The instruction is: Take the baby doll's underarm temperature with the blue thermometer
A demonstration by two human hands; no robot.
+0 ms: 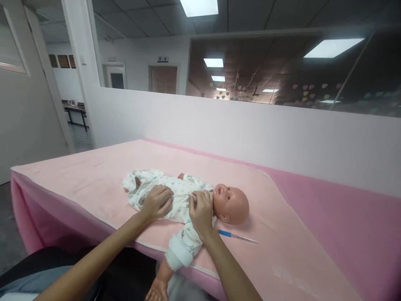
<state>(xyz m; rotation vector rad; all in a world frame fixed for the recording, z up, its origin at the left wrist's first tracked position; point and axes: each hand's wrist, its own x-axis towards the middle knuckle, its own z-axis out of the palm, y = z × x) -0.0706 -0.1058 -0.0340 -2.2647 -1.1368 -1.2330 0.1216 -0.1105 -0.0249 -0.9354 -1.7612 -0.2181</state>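
Observation:
A baby doll (233,205) lies on its back on the pink-covered table (103,167), its head toward the right. It wears a white printed garment (178,213). My left hand (157,202) rests on the garment's lower front, fingers bent and pressed together; what they grip, if anything, is hidden. My right hand (201,209) is closed on the garment's upper front near the doll's neck, a fold of white cloth between thumb and fingers. One doll arm hangs over the table's front edge, below my right hand.
A blue-handled thin stick (224,233) lies beside the doll's head, near my right forearm. A low white wall (219,129) stands behind the table. A door (28,92) is at the far left.

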